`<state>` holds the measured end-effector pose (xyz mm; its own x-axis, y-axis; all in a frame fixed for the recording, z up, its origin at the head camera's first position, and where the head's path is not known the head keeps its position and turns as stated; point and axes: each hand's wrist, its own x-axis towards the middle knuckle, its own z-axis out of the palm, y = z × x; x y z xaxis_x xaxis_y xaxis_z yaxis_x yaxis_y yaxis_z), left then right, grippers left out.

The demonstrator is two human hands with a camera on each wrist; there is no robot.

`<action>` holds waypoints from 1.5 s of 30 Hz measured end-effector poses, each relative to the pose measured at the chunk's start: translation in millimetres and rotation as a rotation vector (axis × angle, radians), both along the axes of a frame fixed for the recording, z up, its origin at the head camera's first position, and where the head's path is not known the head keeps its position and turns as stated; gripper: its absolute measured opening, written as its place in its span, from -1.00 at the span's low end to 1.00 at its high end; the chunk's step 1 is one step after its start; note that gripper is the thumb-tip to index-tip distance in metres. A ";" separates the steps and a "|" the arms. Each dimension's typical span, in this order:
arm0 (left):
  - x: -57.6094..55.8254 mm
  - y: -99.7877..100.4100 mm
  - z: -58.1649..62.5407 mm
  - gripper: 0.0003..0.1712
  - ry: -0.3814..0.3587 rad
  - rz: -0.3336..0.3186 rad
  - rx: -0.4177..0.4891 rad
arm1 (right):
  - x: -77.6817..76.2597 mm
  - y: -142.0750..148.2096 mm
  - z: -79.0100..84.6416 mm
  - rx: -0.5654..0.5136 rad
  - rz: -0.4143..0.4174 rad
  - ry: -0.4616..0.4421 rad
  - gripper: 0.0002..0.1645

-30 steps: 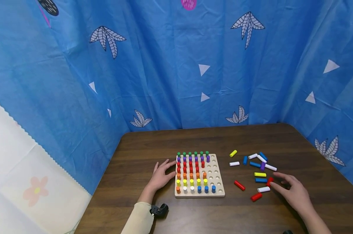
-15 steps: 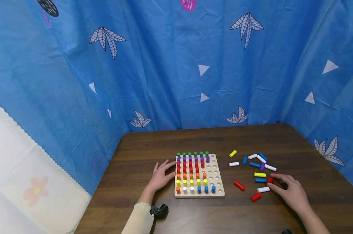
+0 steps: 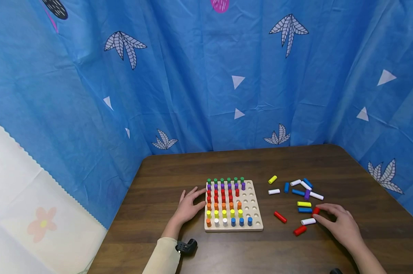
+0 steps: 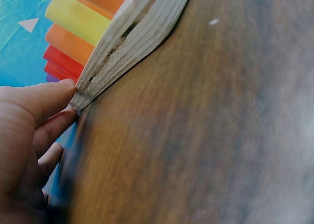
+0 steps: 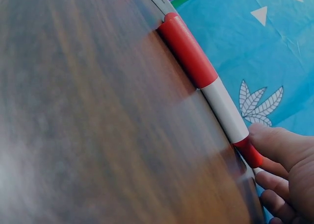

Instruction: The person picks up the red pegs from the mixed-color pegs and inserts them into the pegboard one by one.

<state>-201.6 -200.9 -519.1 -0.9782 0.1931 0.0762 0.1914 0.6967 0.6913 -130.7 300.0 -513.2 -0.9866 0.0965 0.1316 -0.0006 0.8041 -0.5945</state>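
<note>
My right hand [image 3: 341, 225] pinches a short red peg [image 3: 316, 212] between thumb and fingers, low over the table at the right. In the right wrist view the end of that red peg [image 5: 251, 154] shows between thumb and fingers, behind a white peg [image 5: 224, 109]. At the left, my left hand [image 3: 186, 208] touches the side of a wooden pegboard [image 3: 251, 205] with relaxed fingers. The left wrist view shows its thumb [image 4: 54, 97] at the board's edge [image 4: 142, 40]. Rows of green, purple, red, orange, yellow, white and blue pegs stand upright in the board; its right-hand holes are bare.
Loose pegs lie around the right hand: a white peg [image 3: 308, 221], a blue peg [image 3: 305, 210], a yellow peg [image 3: 303, 204], a purple peg [image 3: 307, 195] and several others. Two more red pegs lie nearer the board. A blue curtain [image 3: 206, 76] hangs behind the brown table [image 3: 179, 167].
My right hand's thumb and fingertips have moved slightly left and drawn together on the red peg. The left hand and the pegboard stay where they were.
</note>
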 end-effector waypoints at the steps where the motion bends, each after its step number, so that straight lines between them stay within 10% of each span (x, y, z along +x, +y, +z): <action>1: 0.0 0.0 0.3 -0.43 0.000 0.000 0.000 | 0.0 0.0 0.3 -0.004 0.000 -0.003 -0.31; 45: -0.2 0.7 0.1 -0.43 -0.008 0.003 -0.006 | 0.3 -13.7 17.0 -0.122 -0.073 0.136 -0.63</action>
<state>-201.8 -200.2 -519.0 -0.9793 0.1906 0.0676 0.1840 0.7012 0.6888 -130.4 286.3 -496.3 -0.9504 0.1910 0.2456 -0.0312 0.7268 -0.6861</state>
